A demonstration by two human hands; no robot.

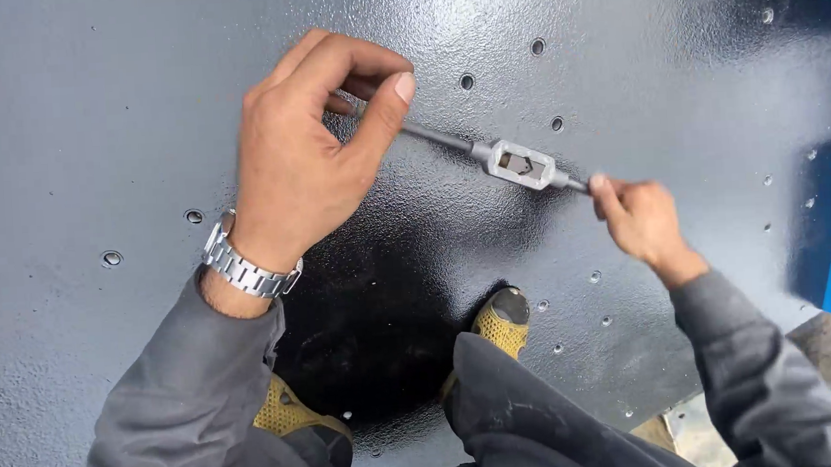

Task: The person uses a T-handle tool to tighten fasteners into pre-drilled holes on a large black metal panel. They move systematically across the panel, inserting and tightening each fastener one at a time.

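**Both hands on the tap wrench**

We grasp the tap wrench (520,164) at both handle ends: left hand (308,144) and right hand (638,218) with fingers clenched. It stands over a hole in the dark metal panel (97,117). We judge threading is underway; turning must stay level.

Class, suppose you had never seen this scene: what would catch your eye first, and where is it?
First, the silver two-handled wrench at centre, lying across the dark textured metal panel, gripped at one end by the left hand and at the other by the right hand. Next, the shiny wristwatch on the left wrist, and the yellow shoe below.
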